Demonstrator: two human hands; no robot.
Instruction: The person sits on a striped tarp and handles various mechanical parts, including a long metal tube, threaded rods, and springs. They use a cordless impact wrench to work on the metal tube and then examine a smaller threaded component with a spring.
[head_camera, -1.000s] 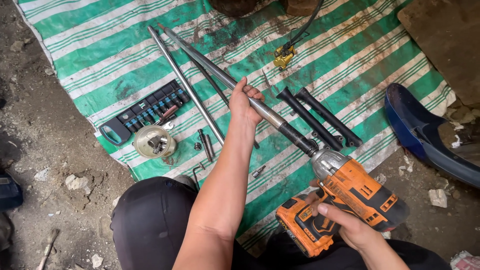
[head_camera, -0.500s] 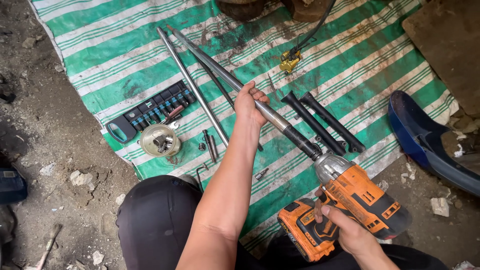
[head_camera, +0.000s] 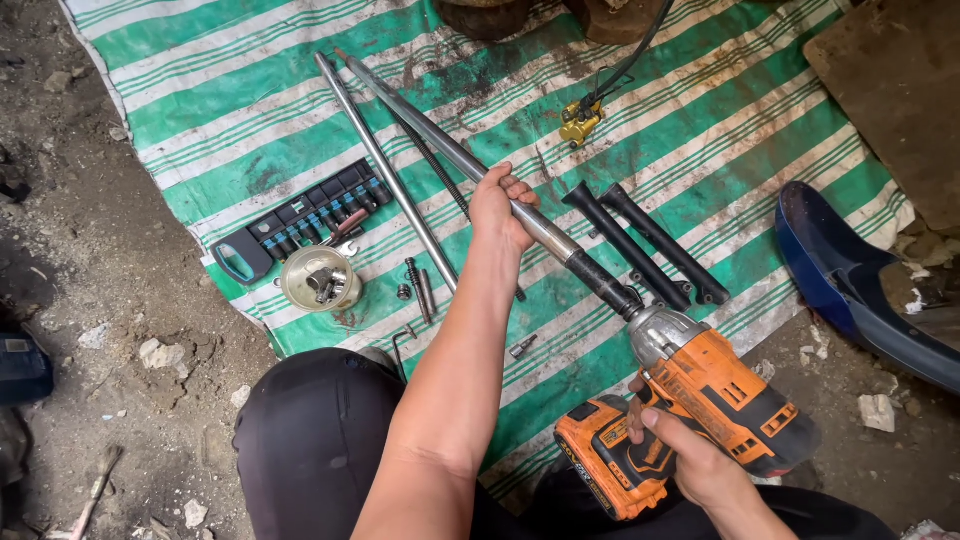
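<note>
Fingers of the left hand wrap the long steel tube, steadying it above the striped green tarp. Right hand fingers close on the orange impact driver, its nose seated on the tube's black lower end, apparently so the tube cannot spin. Black socket case lies flat on the tarp, blue markings uppermost, beside a round parts dish.

Head-worn view, steeply downward, close
</note>
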